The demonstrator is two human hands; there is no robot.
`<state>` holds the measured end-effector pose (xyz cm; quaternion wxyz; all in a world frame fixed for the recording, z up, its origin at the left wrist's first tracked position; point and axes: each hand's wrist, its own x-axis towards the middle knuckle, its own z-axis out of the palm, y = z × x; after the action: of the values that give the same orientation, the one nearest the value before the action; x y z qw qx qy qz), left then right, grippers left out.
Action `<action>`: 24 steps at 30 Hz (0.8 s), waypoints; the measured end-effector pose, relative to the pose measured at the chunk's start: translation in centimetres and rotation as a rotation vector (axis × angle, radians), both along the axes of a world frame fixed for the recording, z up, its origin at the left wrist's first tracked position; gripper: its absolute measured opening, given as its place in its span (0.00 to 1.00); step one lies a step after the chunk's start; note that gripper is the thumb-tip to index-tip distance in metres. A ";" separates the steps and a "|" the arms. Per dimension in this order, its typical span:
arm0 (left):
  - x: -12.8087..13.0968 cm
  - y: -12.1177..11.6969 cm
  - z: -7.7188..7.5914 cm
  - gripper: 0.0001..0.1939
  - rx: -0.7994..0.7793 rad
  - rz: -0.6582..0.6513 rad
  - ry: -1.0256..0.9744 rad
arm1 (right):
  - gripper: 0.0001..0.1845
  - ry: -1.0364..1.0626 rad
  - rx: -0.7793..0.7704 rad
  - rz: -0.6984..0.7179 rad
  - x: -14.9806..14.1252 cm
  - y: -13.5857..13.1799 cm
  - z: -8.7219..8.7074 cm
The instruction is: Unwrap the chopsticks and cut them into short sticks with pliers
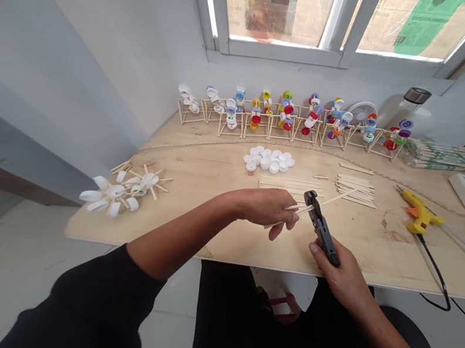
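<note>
Quick heads-up on this setup, a few things that could bite:

1. The left hand [265, 207] pinches a thin wooden stick [335, 199] between thumb and fingers, just above the worktop [215, 177]. Its fingertips sit close to the black plier-style cutter [321, 230], so a slip could nip skin.
2. The right hand [338, 275] is wrapped around the cutter's handles, with the stick across its head. Squeezing at an angle could splinter the wood or flick an offcut.
3. A stray offcut could land in the loose stick piles [355, 189] and mix up lengths.
4. The yellow glue gun [420, 214] has a cord trailing off the edge. Snagging that could drag the gun over.
</note>
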<state>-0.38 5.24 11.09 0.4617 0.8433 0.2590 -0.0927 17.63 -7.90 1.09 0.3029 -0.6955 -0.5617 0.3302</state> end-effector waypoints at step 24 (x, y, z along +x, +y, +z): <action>0.1 0.1 0.1 0.11 0.035 -0.001 0.038 | 0.16 0.007 0.045 0.048 -0.5 0.1 0.9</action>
<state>-0.25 5.36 11.15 0.4417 0.8495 0.2691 -0.1044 17.18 -7.79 1.98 0.3124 -0.6738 -0.5843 0.3271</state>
